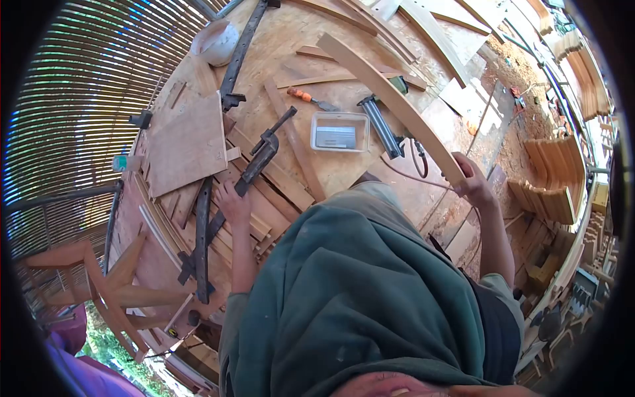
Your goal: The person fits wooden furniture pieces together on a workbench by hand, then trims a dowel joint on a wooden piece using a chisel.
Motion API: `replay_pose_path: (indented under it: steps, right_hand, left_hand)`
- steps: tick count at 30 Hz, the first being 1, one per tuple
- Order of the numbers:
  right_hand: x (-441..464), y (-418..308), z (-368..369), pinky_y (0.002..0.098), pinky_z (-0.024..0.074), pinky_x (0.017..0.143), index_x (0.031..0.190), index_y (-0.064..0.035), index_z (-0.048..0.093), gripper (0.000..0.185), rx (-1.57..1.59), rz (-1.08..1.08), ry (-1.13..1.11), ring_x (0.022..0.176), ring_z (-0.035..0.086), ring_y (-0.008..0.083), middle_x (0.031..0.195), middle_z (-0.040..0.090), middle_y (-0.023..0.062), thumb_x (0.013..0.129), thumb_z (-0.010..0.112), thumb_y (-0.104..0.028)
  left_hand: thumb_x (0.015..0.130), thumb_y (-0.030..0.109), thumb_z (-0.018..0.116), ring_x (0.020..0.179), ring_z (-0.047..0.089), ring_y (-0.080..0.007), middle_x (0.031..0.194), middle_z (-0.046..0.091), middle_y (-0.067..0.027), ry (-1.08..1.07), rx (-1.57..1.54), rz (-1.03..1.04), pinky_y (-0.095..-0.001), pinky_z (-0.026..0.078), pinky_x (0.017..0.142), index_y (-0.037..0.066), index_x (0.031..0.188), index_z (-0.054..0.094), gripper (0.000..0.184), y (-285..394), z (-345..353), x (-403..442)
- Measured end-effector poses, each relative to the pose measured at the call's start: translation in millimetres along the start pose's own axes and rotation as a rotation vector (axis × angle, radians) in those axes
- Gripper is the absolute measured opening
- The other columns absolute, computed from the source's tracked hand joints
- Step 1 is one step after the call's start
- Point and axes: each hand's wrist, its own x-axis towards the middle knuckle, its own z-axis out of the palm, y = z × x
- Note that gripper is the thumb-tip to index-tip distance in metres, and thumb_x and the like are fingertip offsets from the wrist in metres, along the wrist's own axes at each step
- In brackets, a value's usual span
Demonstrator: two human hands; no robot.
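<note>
My right hand is closed around the lower end of a long, slightly curved wooden strip, which slants up and left over the bench. At the left, my left hand lies with its fingers spread over wooden strips, beside a dark metal clamp. Between the hands sits a clear plastic box with metal staples or nails in it. An orange-handled chisel lies above the box. To the box's right is a nail gun with a hose.
A square plywood panel lies at the left near a long metal bar clamp. A white bucket stands at the upper left. Stacked curved wooden pieces are at the right. More wooden strips lie across the top.
</note>
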Motion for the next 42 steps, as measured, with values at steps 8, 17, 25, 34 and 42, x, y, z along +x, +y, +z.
replay_pose_path:
  steps: [8, 17, 25, 34, 42]
  right_hand:
    - [279, -59, -9, 0.0275, 0.0505, 0.062, 0.114, 0.0094, 0.054, 0.061, -0.457, -0.290, 0.290, 0.068, 0.065, 0.0153, 0.080, 0.067, 0.0095, 0.068, 0.077, -0.022]
    - [329, -48, 71, 0.0458, 0.0461, 0.104, 0.131, 0.0000, 0.057, 0.074, -1.337, -0.730, 0.555, 0.122, 0.060, 0.0363, 0.129, 0.060, 0.0267, 0.075, 0.083, -0.040]
    - [177, 71, 292, 0.0454, 0.0558, 0.084, 0.142, 0.0052, 0.043, 0.087, -1.110, -0.494, -0.594, 0.103, 0.069, 0.0387, 0.113, 0.069, 0.0229, 0.085, 0.075, -0.053]
    - [178, 156, 366, 0.0470, 0.0504, 0.101, 0.155, 0.0113, 0.015, 0.114, -1.284, -0.460, -0.309, 0.119, 0.060, 0.0469, 0.141, 0.048, 0.0367, 0.084, 0.075, -0.055]
    - [188, 165, 353, 0.0434, 0.0521, 0.095, 0.144, 0.0025, 0.046, 0.089, -0.605, -0.133, -0.343, 0.108, 0.065, 0.0381, 0.130, 0.060, 0.0289, 0.080, 0.080, -0.049]
  left_hand:
    - [0.065, 0.045, 0.092, 0.118, 0.052, -0.0391, 0.123, 0.058, -0.0178, 0.075, -0.134, -0.076, -0.0500, 0.041, 0.106, 0.004, 0.121, 0.058, 0.078, 1, -2, 0]
    - [0.069, 0.038, 0.092, 0.128, 0.046, -0.0395, 0.132, 0.052, -0.0195, 0.250, -0.315, -0.324, -0.0512, 0.040, 0.109, 0.000, 0.132, 0.052, 0.084, 47, -71, -79]
    - [0.075, 0.028, 0.085, 0.129, 0.048, -0.0379, 0.135, 0.053, -0.0181, 0.130, -0.384, -0.283, -0.0503, 0.038, 0.111, 0.002, 0.134, 0.053, 0.072, 53, -76, -119]
    - [0.078, 0.033, 0.076, 0.133, 0.045, -0.0383, 0.138, 0.053, -0.0169, -0.032, -0.419, 0.030, -0.0528, 0.030, 0.117, 0.004, 0.136, 0.053, 0.068, 45, -40, -126]
    - [0.079, 0.034, 0.071, 0.133, 0.045, -0.0349, 0.138, 0.056, -0.0130, 0.007, -0.276, 0.183, -0.0570, 0.026, 0.117, 0.007, 0.129, 0.058, 0.058, 34, -23, -133]
